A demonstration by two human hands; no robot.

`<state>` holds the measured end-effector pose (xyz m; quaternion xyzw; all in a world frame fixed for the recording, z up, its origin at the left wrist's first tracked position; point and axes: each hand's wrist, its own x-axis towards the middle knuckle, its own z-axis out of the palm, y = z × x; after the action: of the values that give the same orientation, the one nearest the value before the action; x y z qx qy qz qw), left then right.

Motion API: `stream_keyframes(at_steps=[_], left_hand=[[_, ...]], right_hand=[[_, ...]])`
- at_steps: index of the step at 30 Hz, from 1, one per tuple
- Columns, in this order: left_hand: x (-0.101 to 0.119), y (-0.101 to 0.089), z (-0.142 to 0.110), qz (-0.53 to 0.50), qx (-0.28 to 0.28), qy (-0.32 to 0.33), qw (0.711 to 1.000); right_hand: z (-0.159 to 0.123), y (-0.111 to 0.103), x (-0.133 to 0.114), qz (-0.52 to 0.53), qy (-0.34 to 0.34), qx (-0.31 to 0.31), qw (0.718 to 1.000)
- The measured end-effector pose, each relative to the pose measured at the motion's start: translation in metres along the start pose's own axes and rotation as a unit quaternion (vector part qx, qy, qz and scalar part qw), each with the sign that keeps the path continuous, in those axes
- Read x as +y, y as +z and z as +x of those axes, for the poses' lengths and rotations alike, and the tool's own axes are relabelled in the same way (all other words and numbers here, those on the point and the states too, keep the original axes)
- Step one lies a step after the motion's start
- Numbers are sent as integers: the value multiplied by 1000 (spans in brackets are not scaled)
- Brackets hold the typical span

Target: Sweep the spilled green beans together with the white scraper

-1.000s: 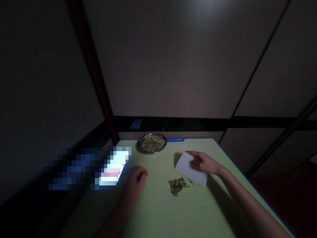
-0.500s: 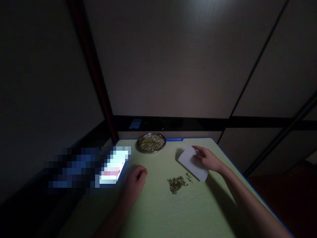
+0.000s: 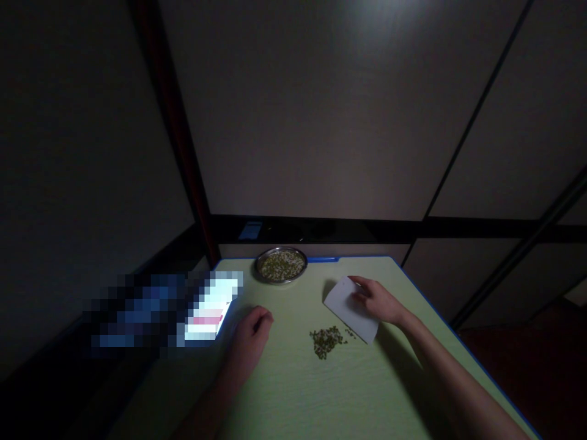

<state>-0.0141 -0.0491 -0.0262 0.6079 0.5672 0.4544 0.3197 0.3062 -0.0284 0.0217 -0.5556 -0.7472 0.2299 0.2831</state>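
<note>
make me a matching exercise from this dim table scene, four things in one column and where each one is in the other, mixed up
Things:
1. metal dish
2. white scraper card
3. loose pile of green beans
4. left hand

Places:
A. on the green table just left of the card's lower edge
B. curled on the table beside a lit screen
C. at the table's far edge, filled with beans
D. held by the right hand

Pairs: 1-C, 2-D, 3-A, 4-B
</note>
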Motion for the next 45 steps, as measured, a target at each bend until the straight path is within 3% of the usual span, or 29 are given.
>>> stream_keyframes(at_steps=[16,29,38,45], left_hand=[[3,0,0,2,3,2,1000],[0,0,1,-6,-8,6,1000],[0,0,1,4,-2,10,1000],[-3,1,3,3,-3,18,1000]], right_hand=[[2,5,13,39,2,-12,999],[-20,-6,32,18,72,36,997],[-45,8,33,52,111,80,989],[-47,23,22,69,142,118,980]])
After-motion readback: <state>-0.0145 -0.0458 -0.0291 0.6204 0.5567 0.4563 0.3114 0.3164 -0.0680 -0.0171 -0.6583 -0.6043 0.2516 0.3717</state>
